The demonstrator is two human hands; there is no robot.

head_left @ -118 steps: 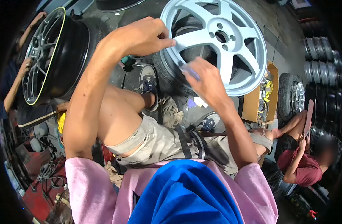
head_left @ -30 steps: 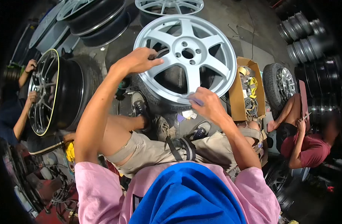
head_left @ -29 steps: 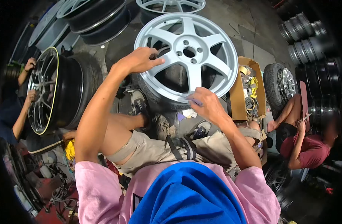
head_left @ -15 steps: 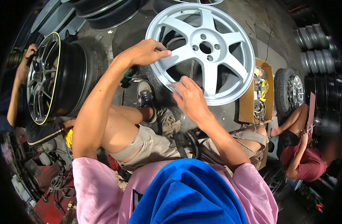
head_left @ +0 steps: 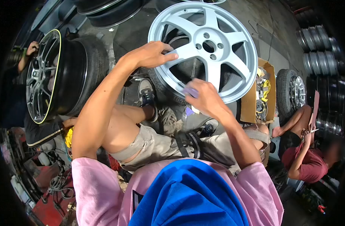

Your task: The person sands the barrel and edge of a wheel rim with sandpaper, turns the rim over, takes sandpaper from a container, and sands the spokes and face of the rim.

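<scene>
A pale, light-blue-white wheel rim [head_left: 236,37] with several spokes lies in front of me, tilted towards me. My left hand [head_left: 154,54] grips its left side, thumb on a spoke and fingers curled. Just over the rim's near edge, my right hand [head_left: 206,96] is closed on a small purple piece [head_left: 191,91]. Motion smears that piece, and I cannot tell its material. A similar purple scrap [head_left: 189,111] lies on the floor below the hand.
To the left stands a dark wheel [head_left: 72,75] with a tyre, near another person's hand [head_left: 32,49]. A cardboard box [head_left: 249,107] of odds and ends stands right of the rim. Farther right are a tyre [head_left: 284,92], stacked rims [head_left: 319,62] and a seated person [head_left: 306,162].
My right hand has moved a little right and down along the near edge, and the purple piece now shows in it. My left hand keeps its place on the rim.
</scene>
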